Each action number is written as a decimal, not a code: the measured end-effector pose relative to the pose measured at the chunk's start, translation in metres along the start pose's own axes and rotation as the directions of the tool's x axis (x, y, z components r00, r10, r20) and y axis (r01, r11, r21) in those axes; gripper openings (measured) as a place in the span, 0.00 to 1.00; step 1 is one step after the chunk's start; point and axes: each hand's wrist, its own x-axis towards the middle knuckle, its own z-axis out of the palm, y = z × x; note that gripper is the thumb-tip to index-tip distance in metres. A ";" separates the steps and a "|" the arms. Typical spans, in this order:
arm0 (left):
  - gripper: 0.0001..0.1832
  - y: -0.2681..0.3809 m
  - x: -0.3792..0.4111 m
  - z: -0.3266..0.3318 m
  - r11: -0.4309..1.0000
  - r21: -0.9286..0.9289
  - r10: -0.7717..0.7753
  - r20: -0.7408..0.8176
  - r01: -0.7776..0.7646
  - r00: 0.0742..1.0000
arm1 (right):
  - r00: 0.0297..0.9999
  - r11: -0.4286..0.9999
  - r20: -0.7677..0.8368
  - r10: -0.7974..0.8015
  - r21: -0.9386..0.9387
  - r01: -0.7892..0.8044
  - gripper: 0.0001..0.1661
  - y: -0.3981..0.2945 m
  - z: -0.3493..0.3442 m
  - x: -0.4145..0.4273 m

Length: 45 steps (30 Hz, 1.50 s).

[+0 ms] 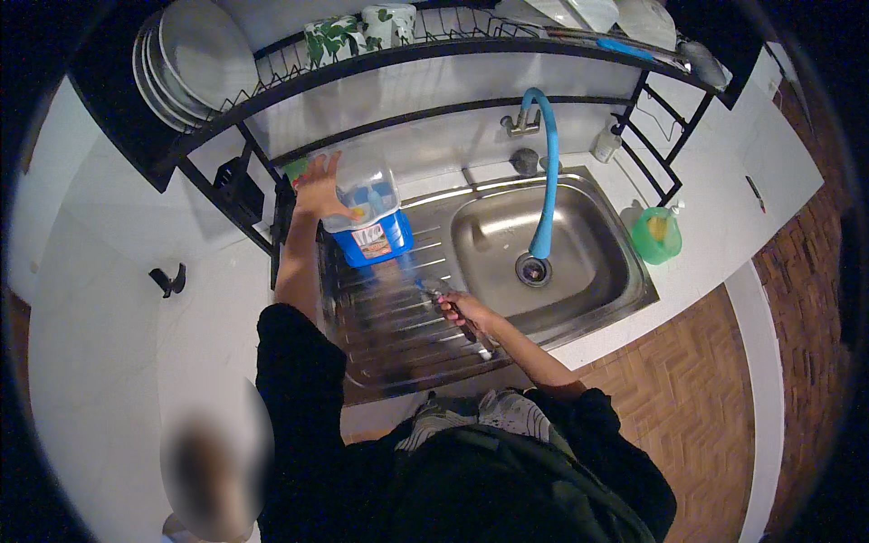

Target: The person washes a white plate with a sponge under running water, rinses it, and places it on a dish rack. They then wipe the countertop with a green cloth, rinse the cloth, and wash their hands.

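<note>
On the ribbed steel drainboard point(400, 332) stands a blue plastic box point(343, 246) with a picture label on its front. A clear plastic cover point(366, 173) sits over it, and blue items show through the plastic. My left hand point(318, 191) grips the left side of this cover, thumb in front and fingers spread towards the back. Lower down, over the drainboard, my right hand point(467, 312) is closed around several pieces of cutlery point(468, 331) with dark brown handles. Their metal ends point up towards the box; the exact kinds are too blurred to tell.
Right of the drainboard lies a steel sink basin point(577, 271) under a blue flexible faucet point(551, 170). A black dish rack point(434, 51) spans above, holding plates point(207, 58) and leaf-patterned cups point(390, 27). A green soap holder point(655, 244) stands on the right counter.
</note>
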 end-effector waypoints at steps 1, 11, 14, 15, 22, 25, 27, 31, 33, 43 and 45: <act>0.71 -0.005 0.001 0.003 0.999 -0.050 0.006 -0.035 -0.007 0.999 | 1.000 0.987 -0.002 0.020 0.162 -0.019 0.13 -0.006 0.004 0.000; 0.68 -0.019 -0.020 0.015 0.898 -0.436 -0.215 -0.309 0.062 0.926 | 0.905 0.905 -0.073 -0.419 0.048 0.423 0.15 -0.146 0.060 0.045; 0.64 -0.027 -0.020 0.011 0.710 -0.626 -0.455 -0.058 0.322 0.889 | 0.894 0.898 -0.143 -0.424 0.061 0.435 0.16 -0.167 0.064 0.053; 0.63 -0.029 -0.020 0.009 0.600 -0.676 -0.527 0.068 0.428 0.847 | 0.889 0.893 -0.156 -0.430 0.072 0.445 0.15 -0.168 0.067 0.049; 0.38 -0.082 -0.019 0.081 0.493 -0.602 -0.640 0.240 0.629 0.730 | 0.932 0.931 -0.048 -0.360 0.038 0.362 0.13 -0.164 0.079 0.039; 0.20 -0.034 -0.035 0.073 0.992 -0.058 -0.115 -0.028 0.114 0.993 | 0.914 0.925 -0.143 -0.379 -0.045 0.377 0.14 -0.155 0.055 0.043; 0.19 -0.032 -0.044 0.084 0.993 -0.092 0.054 -0.234 -0.077 0.971 | 0.906 0.911 -0.102 -0.411 -0.062 0.407 0.14 -0.154 0.052 0.065; 0.19 -0.028 -0.048 0.102 0.980 -0.119 0.086 -0.470 -0.160 0.879 | 0.900 0.903 -0.079 -0.428 -0.084 0.422 0.13 -0.156 0.064 0.082; 0.20 -0.041 -0.044 0.117 0.885 -0.403 -0.054 -0.587 -0.234 0.808 | 0.902 0.905 -0.076 -0.426 -0.030 0.425 0.13 -0.162 0.078 0.074; 0.35 -0.030 -0.026 0.043 0.567 -0.806 -0.378 -0.437 -0.169 0.816 | 0.798 0.779 -0.066 -0.599 0.182 0.599 0.13 -0.209 0.093 0.037; 0.30 -0.038 -0.020 0.031 0.636 -0.765 -0.404 -0.438 -0.097 0.803 | 0.771 0.781 -0.151 -0.618 -0.012 0.624 0.14 -0.210 0.097 0.032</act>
